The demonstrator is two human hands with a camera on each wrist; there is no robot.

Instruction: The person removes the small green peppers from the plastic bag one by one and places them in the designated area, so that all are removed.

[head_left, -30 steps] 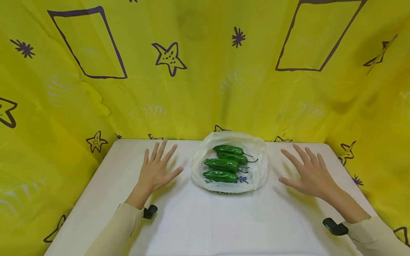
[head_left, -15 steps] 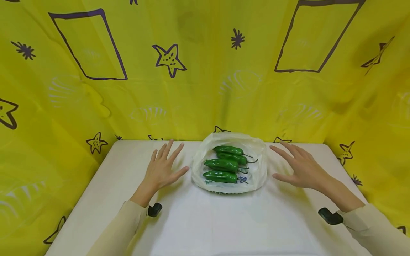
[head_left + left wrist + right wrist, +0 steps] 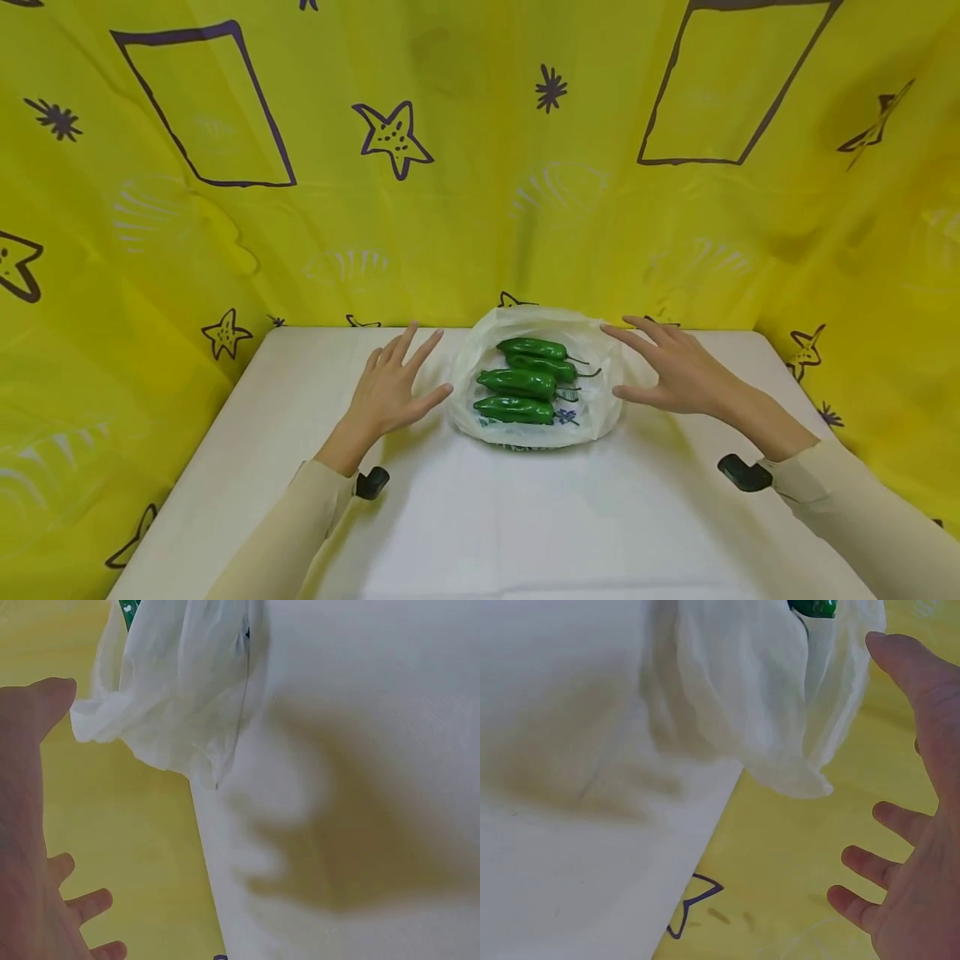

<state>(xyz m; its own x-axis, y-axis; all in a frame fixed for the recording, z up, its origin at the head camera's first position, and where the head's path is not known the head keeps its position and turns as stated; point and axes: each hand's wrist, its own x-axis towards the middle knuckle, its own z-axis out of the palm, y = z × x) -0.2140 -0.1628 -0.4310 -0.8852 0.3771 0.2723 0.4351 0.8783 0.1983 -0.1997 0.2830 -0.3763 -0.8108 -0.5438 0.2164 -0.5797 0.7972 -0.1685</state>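
Note:
Several green peppers (image 3: pixel 517 383) lie side by side in an opened, whitish plastic bag (image 3: pixel 487 333) at the far middle of the table, their stems toward the right. My left hand (image 3: pixel 386 392) hovers just left of the bag with fingers spread and thumb pointing at its rim. On the other side my right hand (image 3: pixel 682 367) is held above the table, its fingertips over the bag's right rim. Neither hand holds anything. In the left wrist view the bag (image 3: pixel 180 690) hangs near my thumb; in the right wrist view the bag's side (image 3: pixel 742 697) shows near my other thumb.
A white table (image 3: pixel 562 525) spreads in front of the bag. Yellow cloth (image 3: pixel 480 233) with drawn stars and frames rises behind the table and along both sides. A small dark camera (image 3: pixel 372 482) sits at the left wrist, another dark camera (image 3: pixel 744 472) at the right.
Both hands have moved inward toward the bag, the right one farther and slightly away from me. The peppers and the bag have stayed in place.

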